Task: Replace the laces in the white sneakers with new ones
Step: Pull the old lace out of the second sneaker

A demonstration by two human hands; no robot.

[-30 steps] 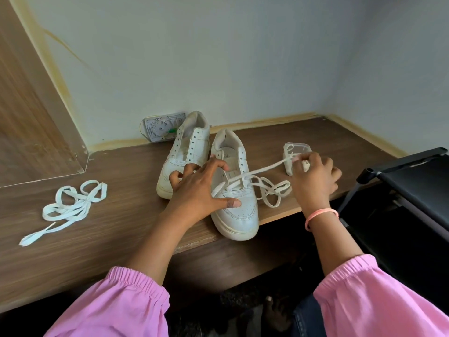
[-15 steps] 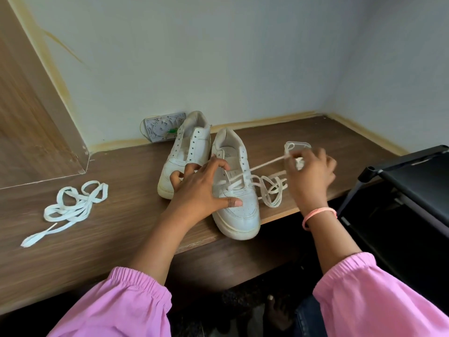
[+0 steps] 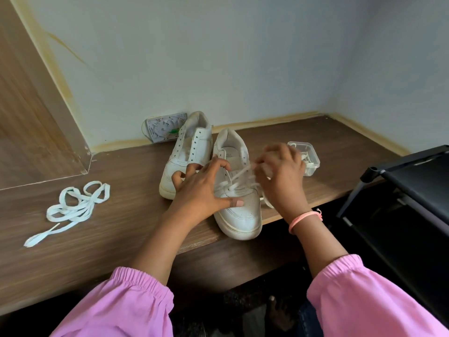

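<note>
From the head view, the left hand (image 3: 204, 190) presses spread fingers on the near sneaker (image 3: 237, 190) at the counter (image 3: 116, 222) edge. At its 3 o'clock, the right hand (image 3: 279, 173) pinches the lace (image 3: 239, 173) in its grip. This looks like mid-threading; next the tip needs feeding through the next eyelet, while the other sneaker (image 3: 189, 154) at 11 o'clock waits unlaced.

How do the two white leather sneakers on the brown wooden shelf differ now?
The right white sneaker carries a white lace; the left white sneaker shows bare eyelets. The left hand rests on the right sneaker; the other sits untouched, farther back. Both stand upright, toes toward the person.
</note>
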